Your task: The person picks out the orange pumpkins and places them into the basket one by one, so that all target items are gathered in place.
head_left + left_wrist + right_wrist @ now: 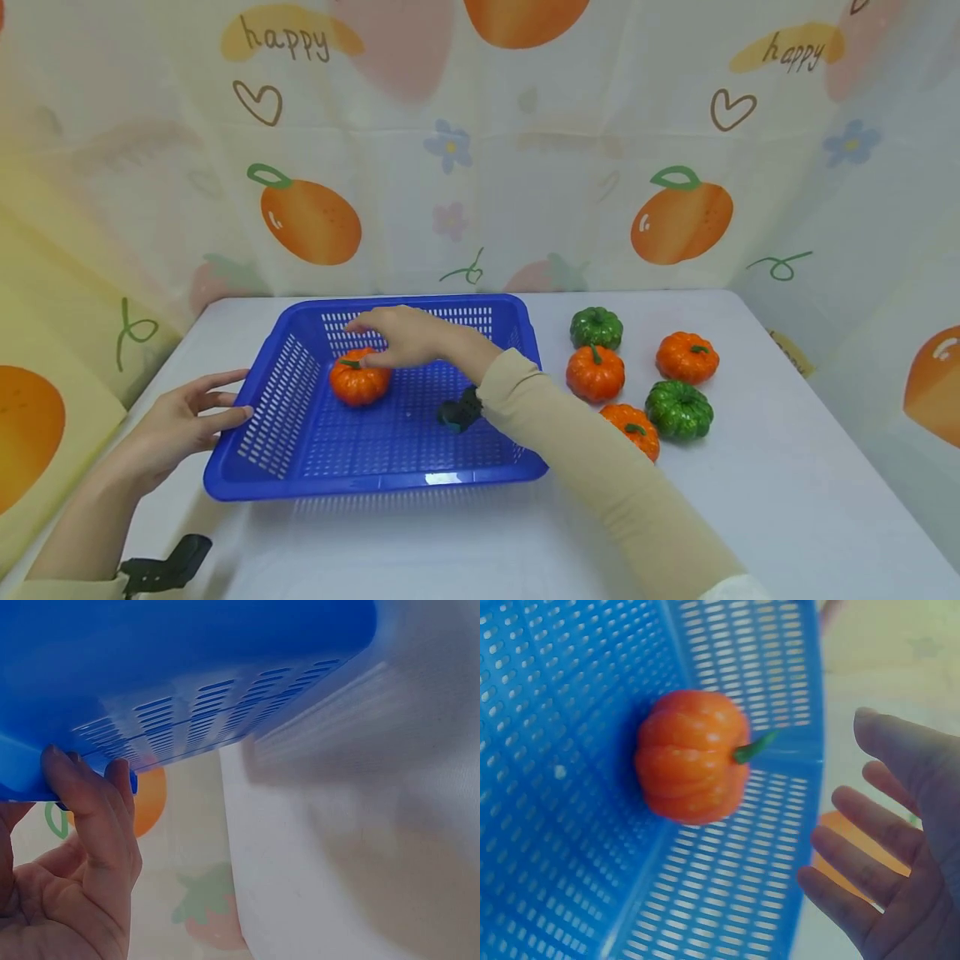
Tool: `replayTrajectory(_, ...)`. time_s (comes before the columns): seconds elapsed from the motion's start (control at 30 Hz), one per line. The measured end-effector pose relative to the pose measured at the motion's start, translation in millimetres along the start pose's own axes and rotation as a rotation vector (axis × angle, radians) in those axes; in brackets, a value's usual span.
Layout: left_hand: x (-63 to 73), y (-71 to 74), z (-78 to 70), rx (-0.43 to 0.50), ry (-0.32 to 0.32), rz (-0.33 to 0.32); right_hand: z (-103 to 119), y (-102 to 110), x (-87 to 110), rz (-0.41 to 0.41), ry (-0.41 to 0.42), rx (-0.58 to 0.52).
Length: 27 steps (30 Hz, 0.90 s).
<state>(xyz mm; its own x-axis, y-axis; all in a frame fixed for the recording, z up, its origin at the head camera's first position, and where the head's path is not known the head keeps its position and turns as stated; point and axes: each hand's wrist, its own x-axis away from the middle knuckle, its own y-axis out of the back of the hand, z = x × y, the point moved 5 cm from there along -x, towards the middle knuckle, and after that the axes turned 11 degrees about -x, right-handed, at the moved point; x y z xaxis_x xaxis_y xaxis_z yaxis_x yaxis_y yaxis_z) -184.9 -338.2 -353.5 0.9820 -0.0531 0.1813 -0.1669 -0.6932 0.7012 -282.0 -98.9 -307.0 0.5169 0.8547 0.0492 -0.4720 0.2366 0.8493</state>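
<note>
Fingers (217, 402) of your left grip (176, 421) hold the left rim of the blue basket (375, 483). Above them, on the patterned backdrop (517, 108), you can read "happy" in brown handwriting over a yellow smear. Inside the basket, toward its left end, sits an orange pumpkin (360, 385), green stem up. Your right grip (405, 335) is over the basket beside that pumpkin, fingers spread, holding nothing; the right wrist view shows a gap between them. Right of the basket on the counter (787, 467) you have a green pumpkin (596, 327) behind an orange one (595, 375), another orange one (633, 427) partly hidden by your sleeve (600, 475), then a second green one (678, 410) and one more orange (687, 358). "happy" repeats at upper right.
</note>
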Motion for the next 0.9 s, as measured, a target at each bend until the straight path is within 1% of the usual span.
replayTrajectory(0.27,-0.1,0.7,-0.4,0.001,-0.006,-0.003,15,19,20.2,-0.042,0.061,-0.019)
replayTrajectory(0.47,-0.1,0.6,0.6,0.003,-0.003,0.000,20,27,32.9,-0.066,0.091,-0.022)
replayTrajectory(0.67,0.8,0.7,-0.5,0.011,-0.004,-0.002,16,33,47.8,-0.119,0.119,-0.049)
replayTrajectory(0.77,0.9,0.5,-0.7,0.019,-0.006,-0.001,13,37,56.7,-0.154,0.127,-0.031)
replayTrajectory(0.9,1.1,1.3,0.8,0.016,-0.006,-0.007,6,39,68.8,-0.185,0.108,-0.005)
